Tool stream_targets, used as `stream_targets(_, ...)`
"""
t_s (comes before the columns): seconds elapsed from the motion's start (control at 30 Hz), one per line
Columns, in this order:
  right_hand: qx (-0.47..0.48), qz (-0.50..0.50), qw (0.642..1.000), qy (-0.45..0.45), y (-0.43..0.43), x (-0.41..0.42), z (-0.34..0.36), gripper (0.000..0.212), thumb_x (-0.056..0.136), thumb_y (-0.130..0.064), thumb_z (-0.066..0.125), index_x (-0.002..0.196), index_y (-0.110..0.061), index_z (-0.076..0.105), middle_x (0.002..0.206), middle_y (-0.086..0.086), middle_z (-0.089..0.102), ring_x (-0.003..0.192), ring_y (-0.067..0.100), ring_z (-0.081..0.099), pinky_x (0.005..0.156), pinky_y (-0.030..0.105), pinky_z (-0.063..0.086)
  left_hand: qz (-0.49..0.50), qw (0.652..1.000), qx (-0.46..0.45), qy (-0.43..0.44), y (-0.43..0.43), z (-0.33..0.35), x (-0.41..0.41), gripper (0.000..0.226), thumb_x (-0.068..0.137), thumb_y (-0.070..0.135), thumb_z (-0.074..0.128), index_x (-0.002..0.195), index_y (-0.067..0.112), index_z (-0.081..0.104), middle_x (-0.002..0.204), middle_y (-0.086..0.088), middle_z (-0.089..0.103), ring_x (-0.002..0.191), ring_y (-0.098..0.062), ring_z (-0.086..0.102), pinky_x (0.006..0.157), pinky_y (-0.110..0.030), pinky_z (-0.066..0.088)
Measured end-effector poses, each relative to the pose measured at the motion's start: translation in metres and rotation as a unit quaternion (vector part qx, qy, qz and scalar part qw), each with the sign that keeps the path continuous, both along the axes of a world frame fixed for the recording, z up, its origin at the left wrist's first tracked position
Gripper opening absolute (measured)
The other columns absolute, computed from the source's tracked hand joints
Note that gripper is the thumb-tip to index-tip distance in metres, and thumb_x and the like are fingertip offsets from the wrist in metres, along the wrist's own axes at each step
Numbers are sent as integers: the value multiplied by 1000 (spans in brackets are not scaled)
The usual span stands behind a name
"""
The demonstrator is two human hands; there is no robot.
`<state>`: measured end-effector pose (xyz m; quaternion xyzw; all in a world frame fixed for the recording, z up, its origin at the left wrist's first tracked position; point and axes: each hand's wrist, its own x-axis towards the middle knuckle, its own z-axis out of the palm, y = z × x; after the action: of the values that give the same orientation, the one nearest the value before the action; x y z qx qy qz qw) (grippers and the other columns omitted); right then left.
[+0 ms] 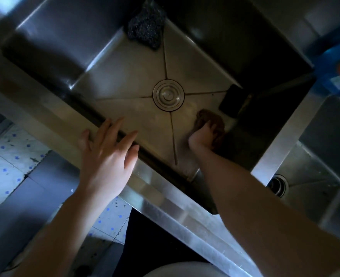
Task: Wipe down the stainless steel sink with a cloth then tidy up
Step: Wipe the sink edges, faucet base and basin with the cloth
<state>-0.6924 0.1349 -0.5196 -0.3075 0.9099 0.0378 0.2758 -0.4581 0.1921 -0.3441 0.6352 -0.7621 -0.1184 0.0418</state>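
While your right hand point(200, 136) presses down inside the sink point(125, 82), its fingers are curled shut around a brown cloth point(212, 121), which sits bunched on the basin floor close to the right wall. Your right forearm slopes down over the near rim to reach it.

Your left hand point(107, 154) lies flat on the sink's near rim, holding nothing. Its fingers point(109, 128) are spread and loose, their tips reaching past the rim's dark inner edge and over the basin. The thumb points off toward the left end of the rim.

Just left of the cloth, at the middle of the basin floor, is the round drain point(168, 95), with four creases running from it toward the corners. A dark block point(232, 100) stands against the right wall, just beyond the cloth; what it is cannot be told. A dark scourer point(146, 29) rests in the far corner of the basin.

A second basin point(323, 170) lies to the right, past a steel divider. A blue container point(339, 74) stands at the far right edge, blurred.
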Motion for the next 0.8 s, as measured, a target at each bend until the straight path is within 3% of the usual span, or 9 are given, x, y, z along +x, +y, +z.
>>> stream_targets(0.07,16,11,1000,-13,23,22,1,53,99,-11,29,149,-23,21,160,3,8,144,38,8,111,59,14,3,1000,-16,8,1,-1,0,33,89,27,46,109,14,69,129,-17,57,120,-38,52,96,-59,34)
stream_targets(0.13,30,104,994,-30,38,36,0,58,97,-5,29,150,-25,18,160,1,3,144,40,5,111,61,17,15,1000,-18,18,1,-2,0,32,88,27,48,110,16,69,130,-14,57,121,-35,52,98,-57,31)
stream_targets(0.27,24,333,935,-119,23,42,-1,66,92,3,37,150,-25,20,161,-1,0,146,36,-4,115,54,17,13,999,-33,16,0,-6,0,28,86,27,50,105,19,69,125,-9,60,117,-31,55,97,-50,32)
stream_targets(0.33,-4,366,918,-153,5,36,-1,69,89,8,39,149,-24,26,161,0,5,146,34,0,117,51,16,16,999,-36,18,0,-7,1,27,87,29,49,102,20,70,124,-6,61,116,-29,55,96,-48,32)
stream_targets(0.43,-56,275,950,-136,-12,26,-1,61,90,-3,45,145,-24,33,160,2,11,146,31,10,114,57,20,22,998,-46,24,-1,-9,1,24,88,31,50,95,21,70,121,-3,62,114,-26,55,95,-46,32)
stream_targets(0.53,-54,103,991,-68,-11,9,3,56,93,-15,45,146,-23,31,159,3,14,144,31,16,112,59,23,21,998,-58,31,0,-11,2,20,87,30,51,86,21,68,118,-1,62,111,-23,54,94,-45,33)
stream_targets(0.67,-83,-151,983,-70,13,4,14,47,96,-16,43,142,-17,40,151,11,33,136,34,34,112,47,30,20,996,-82,40,2,-12,2,19,86,26,51,75,17,63,118,-4,63,112,-25,55,97,-45,31)
stream_targets(0.73,-67,-160,982,-80,28,23,18,43,96,-14,42,138,-16,44,148,13,37,133,36,38,110,49,33,28,996,-77,45,2,-11,2,17,84,26,53,74,16,62,121,-5,61,116,-25,53,102,-44,25)
stream_targets(0.8,-31,-81,992,-90,38,45,18,40,94,-11,42,133,-15,49,151,14,31,134,38,35,109,53,32,41,996,-58,48,3,-8,2,16,83,27,54,75,16,62,123,-6,60,119,-26,50,104,-44,21)
